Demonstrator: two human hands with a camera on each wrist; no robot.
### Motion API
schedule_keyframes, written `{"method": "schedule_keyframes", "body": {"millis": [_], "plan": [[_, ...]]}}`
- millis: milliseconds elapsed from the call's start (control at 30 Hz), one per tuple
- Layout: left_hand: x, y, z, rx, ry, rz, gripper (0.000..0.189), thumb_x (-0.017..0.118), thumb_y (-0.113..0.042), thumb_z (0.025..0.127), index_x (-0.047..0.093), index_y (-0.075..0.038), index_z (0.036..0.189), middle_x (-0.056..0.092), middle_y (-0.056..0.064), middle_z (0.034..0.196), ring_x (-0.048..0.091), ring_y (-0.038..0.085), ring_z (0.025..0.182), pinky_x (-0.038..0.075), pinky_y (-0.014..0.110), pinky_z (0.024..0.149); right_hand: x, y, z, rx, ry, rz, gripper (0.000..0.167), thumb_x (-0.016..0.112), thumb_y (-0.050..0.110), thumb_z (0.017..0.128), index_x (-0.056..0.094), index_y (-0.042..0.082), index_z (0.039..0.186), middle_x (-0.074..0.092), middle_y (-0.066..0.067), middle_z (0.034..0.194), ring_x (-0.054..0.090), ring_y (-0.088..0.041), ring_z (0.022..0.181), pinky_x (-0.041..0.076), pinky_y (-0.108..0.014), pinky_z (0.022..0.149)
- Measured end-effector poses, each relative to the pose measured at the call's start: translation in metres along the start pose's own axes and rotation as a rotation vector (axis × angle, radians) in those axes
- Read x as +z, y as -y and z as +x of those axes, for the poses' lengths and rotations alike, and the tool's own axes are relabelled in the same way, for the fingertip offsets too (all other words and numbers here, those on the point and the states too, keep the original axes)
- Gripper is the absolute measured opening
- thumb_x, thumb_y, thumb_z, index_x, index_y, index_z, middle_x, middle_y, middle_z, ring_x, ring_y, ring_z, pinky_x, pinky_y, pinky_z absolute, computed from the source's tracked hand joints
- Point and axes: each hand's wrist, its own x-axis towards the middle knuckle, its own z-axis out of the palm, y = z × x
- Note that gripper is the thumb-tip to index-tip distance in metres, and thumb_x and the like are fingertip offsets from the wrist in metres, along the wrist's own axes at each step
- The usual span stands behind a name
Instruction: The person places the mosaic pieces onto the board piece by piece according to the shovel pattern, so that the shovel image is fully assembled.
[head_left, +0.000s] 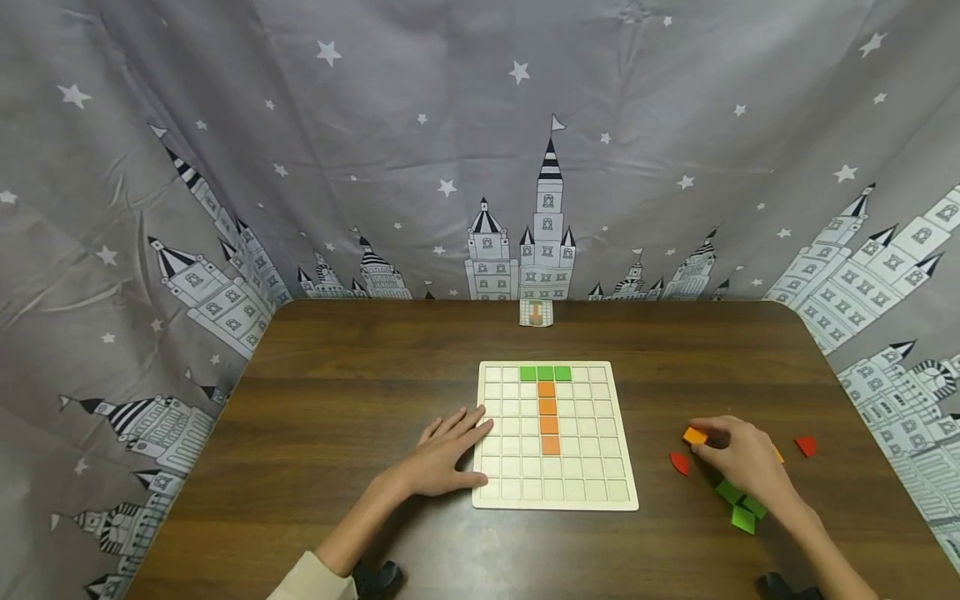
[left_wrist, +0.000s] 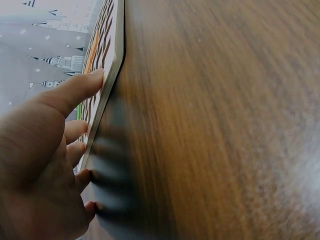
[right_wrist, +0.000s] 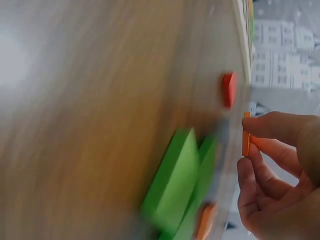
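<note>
My right hand (head_left: 742, 458) pinches a small orange square tile (head_left: 695, 436) between thumb and fingers, right of the board; the right wrist view shows this orange tile (right_wrist: 246, 135) edge-on. My left hand (head_left: 442, 458) lies with fingers spread at the left edge of the pale grid board (head_left: 510, 492), thumb and fingertips touching its rim. On the board, green tiles (head_left: 545, 373) form a short row at the top. Orange tiles (head_left: 549, 406) run down in a column below the middle one. In the left wrist view the thumb (left_wrist: 82, 90) touches the board's edge (left_wrist: 107, 82).
Loose green tiles (head_left: 743, 520) lie below my right hand, with another orange tile (head_left: 778, 454) partly hidden behind it. Red rounded pieces (head_left: 679, 463) lie on both sides of that hand. A small pattern card (head_left: 536, 312) stands at the table's (head_left: 360, 350) back edge, before a grey curtain (head_left: 420, 75).
</note>
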Motion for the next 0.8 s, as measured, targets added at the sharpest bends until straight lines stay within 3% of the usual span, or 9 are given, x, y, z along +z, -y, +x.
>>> {"method": "schedule_keyframes", "body": {"millis": [267,433,567,667,800], "plan": [[-0.002,-0.001,0.002,-0.004,0.002,-0.002,0.079,0.069,-0.038,0.094,0.032,-0.01,0.157,0.018,0.011,0.165,0.01,0.037,0.15,0.008,0.065,0.113,0.01,0.037,0.017,-0.079,0.013,0.049,0.031,0.077,0.003,0.083,0.074,0.001,0.114,0.068,-0.018,0.115,0.062,-0.043,0.107,0.047,-0.06,0.087],[-0.001,-0.004,0.002,-0.011,-0.001,-0.007,0.079,0.069,-0.038,0.094,0.032,-0.009,0.157,0.019,0.012,0.165,0.011,0.037,0.15,0.008,0.065,0.112,0.021,0.056,0.026,-0.148,0.031,0.088,0.032,0.078,0.001,0.082,0.075,0.002,0.114,0.069,-0.01,0.112,0.064,-0.036,0.106,0.049,-0.055,0.088],[-0.001,-0.007,0.001,-0.011,-0.004,-0.012,0.079,0.069,-0.039,0.094,0.032,-0.008,0.157,0.019,0.013,0.164,0.011,0.038,0.15,0.008,0.065,0.112,0.032,0.069,0.031,-0.178,0.048,0.118,0.032,0.079,0.0,0.08,0.076,0.003,0.113,0.069,-0.005,0.107,0.064,-0.026,0.096,0.052,-0.042,0.08],[0.0,-0.009,0.001,-0.009,-0.003,-0.013,0.079,0.068,-0.038,0.094,0.032,-0.008,0.157,0.018,0.013,0.164,0.012,0.038,0.15,0.007,0.066,0.112,0.04,0.078,0.034,-0.178,0.077,0.147,0.032,0.079,-0.001,0.08,0.076,0.004,0.112,0.068,-0.002,0.104,0.058,-0.021,0.082,0.047,-0.031,0.069],[0.001,-0.011,0.0,-0.012,-0.002,-0.017,0.079,0.069,-0.038,0.094,0.031,-0.008,0.157,0.018,0.013,0.165,0.011,0.038,0.15,0.007,0.066,0.112,0.049,0.086,0.035,-0.202,0.114,0.178,0.031,0.078,-0.001,0.08,0.077,0.004,0.111,0.069,-0.003,0.104,0.053,-0.019,0.076,0.04,-0.027,0.063]]}}
